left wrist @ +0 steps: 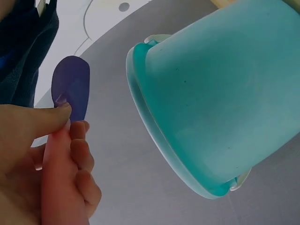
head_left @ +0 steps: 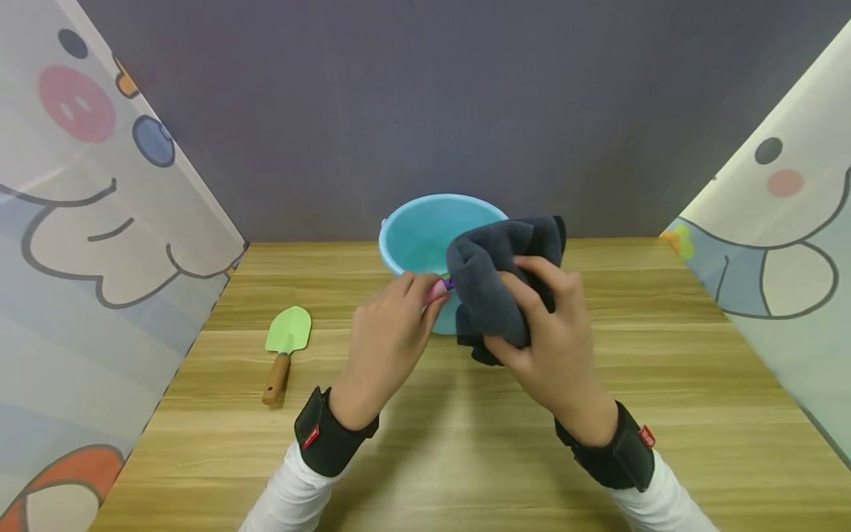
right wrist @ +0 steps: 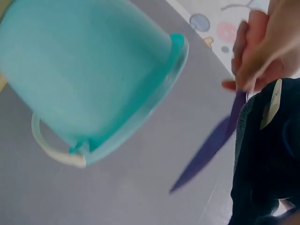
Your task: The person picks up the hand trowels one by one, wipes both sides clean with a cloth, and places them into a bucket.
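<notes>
My left hand [head_left: 392, 332] pinches a small trowel by its pink handle [left wrist: 63, 178], thumb near the neck. Its purple blade [left wrist: 71, 86] shows in both wrist views, broad in the left one and slanting to a point in the right one. Bunched in my right hand [head_left: 555, 336] is a dark grey towel [head_left: 485, 288], with fingers curled into its folds. The towel lies right beside the trowel's neck and hides most of the blade in the head view. Both hands are close together in front of the light blue bucket [head_left: 405, 233], overlapping its front.
A green trowel [head_left: 289, 330] with a brown handle lies on the wooden table [head_left: 425, 473] at the left. The bucket stands at the table's back edge against a dark grey panel [head_left: 425, 96]. Cartoon-printed panels [head_left: 784, 222] flank both sides.
</notes>
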Demonstrator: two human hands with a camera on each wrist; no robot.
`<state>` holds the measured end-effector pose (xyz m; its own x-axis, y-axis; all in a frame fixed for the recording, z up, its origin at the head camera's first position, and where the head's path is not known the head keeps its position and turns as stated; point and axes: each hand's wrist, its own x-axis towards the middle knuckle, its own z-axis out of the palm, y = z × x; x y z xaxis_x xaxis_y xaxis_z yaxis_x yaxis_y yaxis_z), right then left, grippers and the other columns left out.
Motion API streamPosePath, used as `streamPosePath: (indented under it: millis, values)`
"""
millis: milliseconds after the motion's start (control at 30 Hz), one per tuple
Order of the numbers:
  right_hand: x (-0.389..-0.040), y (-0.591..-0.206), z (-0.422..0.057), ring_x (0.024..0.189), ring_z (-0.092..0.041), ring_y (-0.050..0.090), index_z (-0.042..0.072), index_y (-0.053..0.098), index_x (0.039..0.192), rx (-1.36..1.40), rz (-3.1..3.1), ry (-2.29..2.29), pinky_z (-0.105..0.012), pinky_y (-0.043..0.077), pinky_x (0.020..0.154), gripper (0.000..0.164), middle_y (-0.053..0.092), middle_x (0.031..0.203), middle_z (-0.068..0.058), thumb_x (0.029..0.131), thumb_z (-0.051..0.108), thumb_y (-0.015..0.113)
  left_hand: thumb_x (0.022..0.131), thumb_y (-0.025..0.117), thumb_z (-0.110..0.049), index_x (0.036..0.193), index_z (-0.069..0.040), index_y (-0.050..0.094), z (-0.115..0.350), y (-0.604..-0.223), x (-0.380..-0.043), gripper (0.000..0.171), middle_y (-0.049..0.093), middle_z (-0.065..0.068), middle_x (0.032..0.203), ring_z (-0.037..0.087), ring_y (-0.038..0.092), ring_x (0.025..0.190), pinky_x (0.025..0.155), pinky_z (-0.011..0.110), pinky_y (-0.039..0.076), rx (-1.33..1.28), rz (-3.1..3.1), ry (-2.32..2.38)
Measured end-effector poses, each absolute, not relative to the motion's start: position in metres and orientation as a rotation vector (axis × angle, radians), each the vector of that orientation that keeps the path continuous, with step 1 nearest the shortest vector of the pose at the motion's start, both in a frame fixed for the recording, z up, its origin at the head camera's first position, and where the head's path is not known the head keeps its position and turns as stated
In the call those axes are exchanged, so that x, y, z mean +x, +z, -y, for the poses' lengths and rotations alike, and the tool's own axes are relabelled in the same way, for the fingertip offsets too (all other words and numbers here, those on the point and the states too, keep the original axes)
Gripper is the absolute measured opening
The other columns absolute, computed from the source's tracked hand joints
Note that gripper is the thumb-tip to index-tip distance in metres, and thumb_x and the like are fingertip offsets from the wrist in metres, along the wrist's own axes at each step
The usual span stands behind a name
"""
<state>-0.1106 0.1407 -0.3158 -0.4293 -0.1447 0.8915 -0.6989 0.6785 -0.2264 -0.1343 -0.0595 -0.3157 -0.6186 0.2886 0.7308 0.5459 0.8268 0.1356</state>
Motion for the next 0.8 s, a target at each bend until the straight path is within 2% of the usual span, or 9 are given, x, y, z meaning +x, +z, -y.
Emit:
streamPosePath:
  millis: [133,267,467,667,800]
  values:
    - [-0.111,-0.324,-0.133,0.098,-0.041,0.049,0.011,0.064,0.128,0.716,2.021,0.664,-0.052,0.042,0.082,0.041,0.051,0.134,-0.02,0.094,0.033,0.066,0.091,0.075,-0.013,0.095,-0.01,0.069,0.06,-0.314,-0.132,0.008,0.065,0.002,0.08,0.018,0.06,0.061,0.052,0.031,0.046,-0.622,2.258,-0.426]
    - [-0.113,-0.329,-0.129,0.096,-0.041,0.049,0.011,0.062,0.131,0.712,2.07,0.635,-0.051,0.041,0.08,0.049,0.05,0.136,-0.02,0.085,0.024,0.071,0.089,0.071,-0.002,0.093,-0.008,0.069,0.062,-0.313,-0.132,0.008,0.065,0.003,0.081,0.018,0.057,0.06,0.052,0.03,0.041,-0.68,2.186,-0.407]
    - [-0.115,-0.332,-0.128,0.097,-0.041,0.047,0.012,0.061,0.131,0.692,2.068,0.654,-0.052,0.043,0.081,0.049,0.048,0.136,-0.022,0.084,0.024,0.072,0.09,0.068,-0.002,0.093,-0.007,0.07,0.062,-0.312,-0.134,0.006,0.067,0.005,0.082,0.019,0.057,0.058,0.051,0.03,0.041,-0.731,2.115,-0.383]
    - [-0.118,-0.333,-0.131,0.108,-0.043,0.048,0.012,0.059,0.132,0.688,2.088,0.686,-0.056,0.046,0.09,0.052,0.046,0.135,-0.024,0.084,0.027,0.074,0.088,0.073,-0.005,0.094,-0.007,0.07,0.061,-0.313,-0.137,0.007,0.07,0.005,0.088,0.02,0.064,0.064,0.054,0.031,0.046,-0.744,2.081,-0.367]
    - [-0.12,-0.334,-0.134,0.11,-0.043,0.048,0.012,0.058,0.132,0.693,2.098,0.68,-0.057,0.047,0.09,0.048,0.045,0.135,-0.024,0.093,0.038,0.068,0.089,0.075,-0.007,0.095,-0.008,0.071,0.061,-0.313,-0.138,0.007,0.071,0.004,0.089,0.019,0.066,0.067,0.054,0.03,0.046,-0.753,2.075,-0.358]
